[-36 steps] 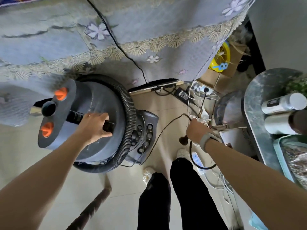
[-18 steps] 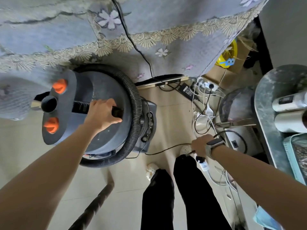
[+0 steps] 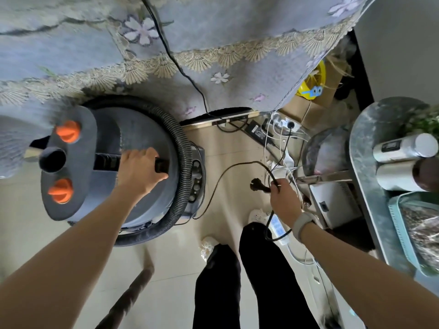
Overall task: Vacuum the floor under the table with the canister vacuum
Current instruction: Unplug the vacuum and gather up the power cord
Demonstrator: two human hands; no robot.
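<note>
On the tiled floor [image 3: 228, 148] just beside the cloth-draped table [image 3: 213, 55]: grey canister vacuum [image 3: 114, 162], two orange knobs [image 3: 67, 134] on its lid, ribbed hose [image 3: 183, 162] coiled round the body. Left hand [image 3: 139, 172] on top, fingers [image 3: 133, 155] curled round the black carry handle [image 3: 107, 162]. Right hand [image 3: 283, 198] lifted above the floor, well apart from the canister, fingers closed round a black power cord [image 3: 228, 169] just behind its plug [image 3: 257, 186]; plug sticking out to the left of the fist, prongs hard to make out. Cord looping from the fist back toward the vacuum's rear. Watch band [image 3: 301, 225] on the right wrist. White power strip [image 3: 276, 227] flat on the floor below that hand, another strip [image 3: 283, 123] with white cables plugged in nearer the table's edge. Black trouser legs [image 3: 249, 281] and pale shoes at bottom centre. At right, marbled tabletop [image 3: 363, 162] carrying two steel bottles [image 3: 403, 148] lying on their sides and a teal tray [image 3: 399, 233].
</note>
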